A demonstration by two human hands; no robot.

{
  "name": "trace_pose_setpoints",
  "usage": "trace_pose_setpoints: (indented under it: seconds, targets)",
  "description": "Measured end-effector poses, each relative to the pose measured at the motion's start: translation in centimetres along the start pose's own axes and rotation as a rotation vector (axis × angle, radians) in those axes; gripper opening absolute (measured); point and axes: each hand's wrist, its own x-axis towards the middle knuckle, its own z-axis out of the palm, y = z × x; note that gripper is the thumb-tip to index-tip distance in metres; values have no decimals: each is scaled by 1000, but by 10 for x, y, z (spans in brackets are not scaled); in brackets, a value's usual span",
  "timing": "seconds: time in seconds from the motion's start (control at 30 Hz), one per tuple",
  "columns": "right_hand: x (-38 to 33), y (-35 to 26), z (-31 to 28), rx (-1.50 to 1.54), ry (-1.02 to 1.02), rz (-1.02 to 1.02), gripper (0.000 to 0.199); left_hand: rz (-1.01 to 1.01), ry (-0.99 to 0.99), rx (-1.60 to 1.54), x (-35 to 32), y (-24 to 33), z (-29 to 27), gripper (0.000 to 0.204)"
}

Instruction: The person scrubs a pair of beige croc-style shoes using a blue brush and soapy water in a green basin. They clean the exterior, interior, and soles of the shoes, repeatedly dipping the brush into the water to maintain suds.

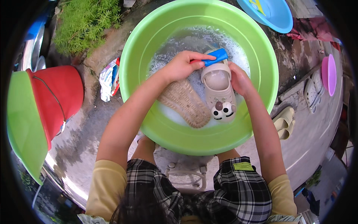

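blue plastic brush gripped in left hand, right hand clasping smooth beige clog over sudsy green basin

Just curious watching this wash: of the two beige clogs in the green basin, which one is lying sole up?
The left clog, under the left hand, shows its ridged sole. The other clog, steadied by the right hand, lies right way up, with round charms on its toe.

Under my two hands — left hand, right hand — I count two beige clogs: one upright, one sole-up. My left holds one blue brush. Around my hands sit four basins — green, blue, pink, another green one — and one red bucket.
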Motion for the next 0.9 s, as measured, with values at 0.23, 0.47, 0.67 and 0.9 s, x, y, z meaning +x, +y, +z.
trace_pose_setpoints:
  seconds: [0.23, 0.47, 0.67, 0.9]
  targets:
    - [5, 10, -5, -9, -62, 76, 27, 7, 118, 758, 13, 3, 2, 44]
    - [3, 3, 6, -41, -211, 79, 52, -103, 224, 609, 16, -17, -2, 40]
    - [-4, 6, 14, -345, 203, 168, 67, -247, 417, 406, 25, -41, -24, 35]
    - [3, 14, 17, -353, -23, 378, 58, -518, 546, 691, 21, -35, -38, 30]
